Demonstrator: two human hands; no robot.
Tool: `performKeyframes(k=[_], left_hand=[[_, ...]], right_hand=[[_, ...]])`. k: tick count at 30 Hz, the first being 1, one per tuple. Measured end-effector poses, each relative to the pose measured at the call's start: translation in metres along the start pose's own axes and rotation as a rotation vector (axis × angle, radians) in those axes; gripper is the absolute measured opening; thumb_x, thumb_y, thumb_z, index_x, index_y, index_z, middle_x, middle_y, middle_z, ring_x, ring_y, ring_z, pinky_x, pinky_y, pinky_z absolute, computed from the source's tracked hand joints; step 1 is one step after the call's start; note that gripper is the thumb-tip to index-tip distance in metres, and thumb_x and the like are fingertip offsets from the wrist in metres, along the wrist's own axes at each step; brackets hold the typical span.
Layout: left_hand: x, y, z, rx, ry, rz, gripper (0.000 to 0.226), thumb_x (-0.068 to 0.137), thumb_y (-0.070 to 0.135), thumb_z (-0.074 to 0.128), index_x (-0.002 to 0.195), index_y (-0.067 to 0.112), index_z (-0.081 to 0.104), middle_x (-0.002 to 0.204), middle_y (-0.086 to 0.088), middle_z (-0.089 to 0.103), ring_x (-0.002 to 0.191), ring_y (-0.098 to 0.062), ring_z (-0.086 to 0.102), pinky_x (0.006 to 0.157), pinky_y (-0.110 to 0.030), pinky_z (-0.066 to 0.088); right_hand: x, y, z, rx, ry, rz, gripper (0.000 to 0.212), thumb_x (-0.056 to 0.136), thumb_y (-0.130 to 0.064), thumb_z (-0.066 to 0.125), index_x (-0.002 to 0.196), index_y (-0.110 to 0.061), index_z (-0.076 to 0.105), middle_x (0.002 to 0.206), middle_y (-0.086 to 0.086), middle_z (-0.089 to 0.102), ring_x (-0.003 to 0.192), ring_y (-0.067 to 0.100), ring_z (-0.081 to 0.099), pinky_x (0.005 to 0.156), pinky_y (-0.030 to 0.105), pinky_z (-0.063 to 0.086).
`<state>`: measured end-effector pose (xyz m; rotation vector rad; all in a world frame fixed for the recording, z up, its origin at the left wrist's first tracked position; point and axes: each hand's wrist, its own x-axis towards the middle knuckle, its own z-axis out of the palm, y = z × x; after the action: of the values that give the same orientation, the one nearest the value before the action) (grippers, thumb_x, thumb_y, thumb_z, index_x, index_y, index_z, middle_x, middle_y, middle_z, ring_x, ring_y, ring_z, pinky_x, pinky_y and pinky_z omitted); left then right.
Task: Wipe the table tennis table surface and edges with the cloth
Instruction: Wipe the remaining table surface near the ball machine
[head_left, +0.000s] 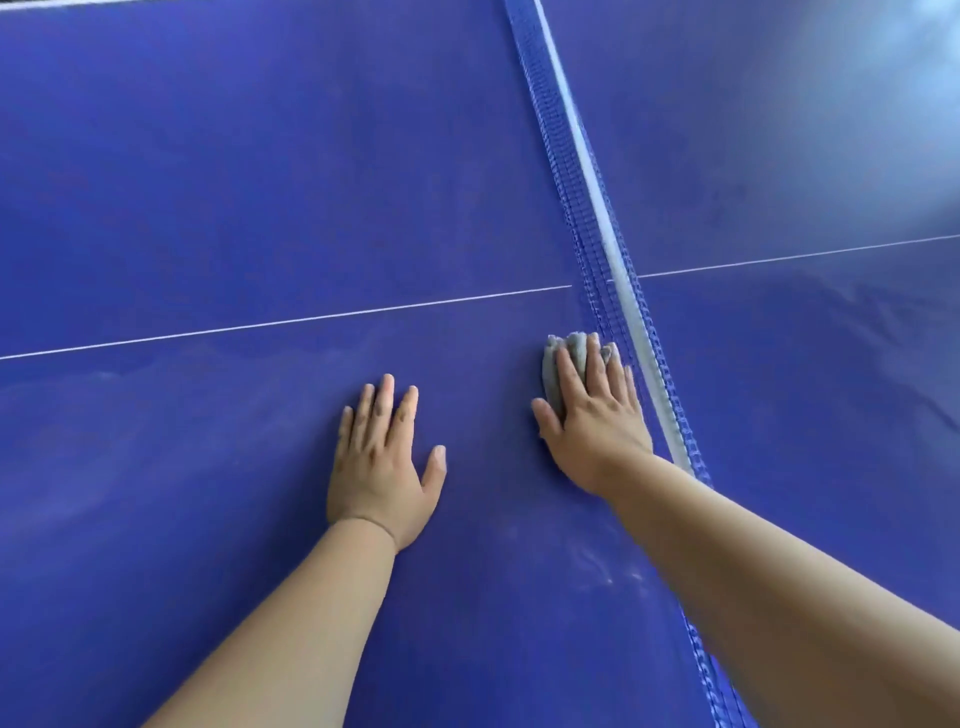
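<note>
Blue table tennis table, smooth matte top with faint dusty smears and a glare patch at far right. A thin white centre line crosses the surface from left to right, broken where the net passes.

The net runs from top centre down toward the lower right: blue open mesh with a white tape band along its top edge.

The right hand lies palm down, fingers spread and extended, pressing a grey cloth flat against the table. The cloth is bunched and soft-looking, with ribbed folds showing beyond the fingertips and beside the thumb; it sits just beside the base of the net, on the near side of the centre line.

The left hand rests flat and open on bare table, fingers slightly apart, holding nothing, well apart from the cloth. Both forearms are bare.
</note>
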<state>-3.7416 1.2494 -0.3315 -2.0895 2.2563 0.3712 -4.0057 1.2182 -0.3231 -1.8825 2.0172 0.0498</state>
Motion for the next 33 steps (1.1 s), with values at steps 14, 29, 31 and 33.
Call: performKeyframes(k=[14, 29, 31, 33], left_hand=[[0.000, -0.007, 0.009, -0.008, 0.083, 0.017, 0.080, 0.095, 0.057, 0.031, 0.165, 0.019, 0.022, 0.174, -0.002, 0.010, 0.161, -0.023, 0.006, 0.130, -0.047, 0.010], [0.000, -0.006, 0.005, -0.027, 0.098, 0.005, 0.079, 0.094, 0.056, 0.032, 0.164, 0.020, 0.025, 0.174, -0.001, 0.012, 0.160, -0.022, 0.007, 0.130, -0.044, 0.009], [0.000, -0.005, 0.005, -0.047, 0.111, 0.005, 0.079, 0.093, 0.055, 0.033, 0.163, 0.019, 0.027, 0.173, -0.002, 0.014, 0.160, -0.022, 0.009, 0.130, -0.044, 0.009], [0.001, -0.006, 0.005, -0.058, 0.119, 0.010, 0.079, 0.093, 0.055, 0.035, 0.163, 0.019, 0.028, 0.173, -0.003, 0.015, 0.160, -0.023, 0.009, 0.130, -0.044, 0.009]], right_hand=[[0.116, 0.016, -0.038, -0.126, 0.099, -0.269, 0.080, 0.099, -0.054, 0.033, 0.166, -0.016, 0.011, 0.174, 0.009, 0.009, 0.160, 0.031, 0.003, 0.130, 0.044, 0.002], [0.123, 0.037, -0.058, -0.221, 0.062, -0.468, 0.065, 0.103, -0.052, 0.037, 0.164, -0.034, 0.021, 0.174, 0.002, 0.007, 0.160, 0.029, 0.000, 0.130, 0.046, -0.001], [0.108, 0.026, -0.048, -0.141, 0.026, -0.413, 0.081, 0.097, -0.062, 0.035, 0.166, -0.024, 0.014, 0.174, 0.002, 0.010, 0.160, 0.029, 0.004, 0.130, 0.047, 0.006], [0.081, 0.025, -0.035, -0.161, 0.057, -0.422, 0.088, 0.093, -0.068, 0.031, 0.166, -0.020, 0.014, 0.174, 0.003, 0.010, 0.160, 0.030, 0.005, 0.130, 0.049, 0.007]])
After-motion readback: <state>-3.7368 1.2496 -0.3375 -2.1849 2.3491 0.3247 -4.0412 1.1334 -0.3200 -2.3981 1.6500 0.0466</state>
